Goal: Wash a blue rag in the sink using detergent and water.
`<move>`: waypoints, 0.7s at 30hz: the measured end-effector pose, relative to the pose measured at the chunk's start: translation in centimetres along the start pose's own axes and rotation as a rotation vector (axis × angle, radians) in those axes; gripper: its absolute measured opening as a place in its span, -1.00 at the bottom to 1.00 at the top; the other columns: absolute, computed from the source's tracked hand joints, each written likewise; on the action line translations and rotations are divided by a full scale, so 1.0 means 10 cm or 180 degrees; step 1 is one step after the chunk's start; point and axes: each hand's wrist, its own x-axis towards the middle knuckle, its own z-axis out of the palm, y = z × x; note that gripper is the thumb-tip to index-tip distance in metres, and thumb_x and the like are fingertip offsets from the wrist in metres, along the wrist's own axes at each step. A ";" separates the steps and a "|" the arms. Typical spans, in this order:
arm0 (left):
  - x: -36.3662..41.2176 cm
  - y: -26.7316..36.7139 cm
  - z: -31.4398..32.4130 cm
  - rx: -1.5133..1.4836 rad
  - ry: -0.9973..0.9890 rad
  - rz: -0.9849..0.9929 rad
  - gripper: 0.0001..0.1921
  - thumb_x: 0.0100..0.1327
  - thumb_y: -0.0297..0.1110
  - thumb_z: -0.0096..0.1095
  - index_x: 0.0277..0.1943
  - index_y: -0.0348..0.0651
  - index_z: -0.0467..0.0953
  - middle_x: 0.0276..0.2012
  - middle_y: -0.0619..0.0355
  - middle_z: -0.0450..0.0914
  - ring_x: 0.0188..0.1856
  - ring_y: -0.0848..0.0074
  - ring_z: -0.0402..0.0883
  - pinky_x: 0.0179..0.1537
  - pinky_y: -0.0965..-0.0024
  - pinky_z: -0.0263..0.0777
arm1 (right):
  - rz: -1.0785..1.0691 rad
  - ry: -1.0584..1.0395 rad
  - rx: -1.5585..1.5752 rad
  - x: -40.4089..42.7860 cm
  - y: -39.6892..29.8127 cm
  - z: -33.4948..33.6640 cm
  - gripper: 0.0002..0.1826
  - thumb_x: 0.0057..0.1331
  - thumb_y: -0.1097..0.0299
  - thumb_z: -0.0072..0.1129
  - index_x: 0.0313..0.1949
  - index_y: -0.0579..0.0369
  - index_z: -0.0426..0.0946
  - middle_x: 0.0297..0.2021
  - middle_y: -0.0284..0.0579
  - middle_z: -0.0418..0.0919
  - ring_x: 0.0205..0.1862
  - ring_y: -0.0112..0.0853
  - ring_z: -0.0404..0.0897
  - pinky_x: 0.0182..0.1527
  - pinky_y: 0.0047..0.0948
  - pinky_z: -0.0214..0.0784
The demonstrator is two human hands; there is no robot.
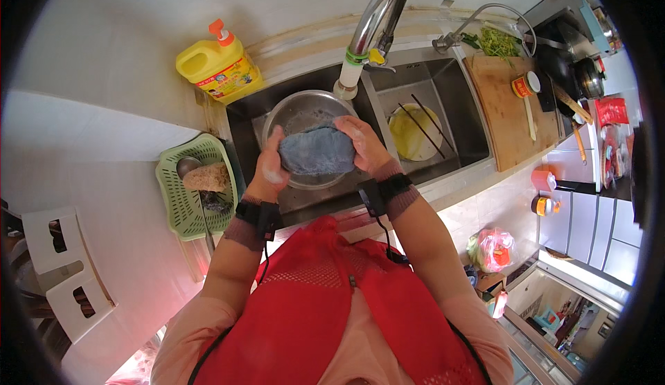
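Observation:
A wet blue-grey cloth [318, 150], bunched into an oval, is held between my two hands over a round metal basin [298, 99]. My left hand [270, 164] grips its left end, with white suds on the skin near the wrist. On the right end, my right hand [363, 143] has its fingers curled over the cloth and also shows suds. Soapy water with bubbles shows in the basin behind the cloth. The basin stands in the left bowl of a stainless steel sink [244, 117]. The cloth hides the basin's middle.
A chrome faucet [379, 8] with a white filter hangs above the basin's right rim. The right bowl holds a plate [415, 151] with chopsticks [418, 125]. Left is a green plastic basket [174, 198]; behind, a yellow detergent jug [223, 68]; right, a wooden cutting board [499, 110].

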 end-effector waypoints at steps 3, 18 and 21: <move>-0.02 -0.03 0.09 0.1041 0.0259 -0.0005 -0.54 0.49 -0.01 -0.05 0.18 -0.22 0.41 0.06 0.17 0.52 0.12 0.46 0.46 0.11 0.30 0.40 | -0.0104 -0.0242 -0.0024 -0.17 -0.13 0.21 -0.64 0.31 0.40 0.20 0.08 0.19 0.48 -0.13 -0.21 0.60 -0.12 -0.44 0.58 -0.03 -0.42 0.46; 0.34 -0.54 -0.04 0.0077 -0.0103 0.0824 -0.64 0.38 -0.20 0.15 0.09 -0.27 0.43 -0.21 0.11 0.59 -0.12 0.42 0.55 -0.01 0.37 0.40 | -0.2367 0.0352 -0.3914 -0.36 0.22 0.83 -0.72 0.25 0.24 0.19 -0.07 0.02 0.52 -0.29 0.01 0.61 -0.28 -0.12 0.62 -0.21 -0.25 0.47; 0.26 -0.58 -0.07 0.0944 -0.0482 0.0681 -0.51 0.23 -0.25 0.28 0.16 -0.31 0.41 -0.14 -0.01 0.61 -0.04 0.22 0.57 0.08 0.25 0.40 | -0.1834 -0.0172 -0.4660 -0.31 0.19 0.91 -0.74 0.28 0.16 0.14 -0.15 0.03 0.53 -0.31 -0.02 0.62 -0.26 -0.07 0.62 -0.24 -0.16 0.47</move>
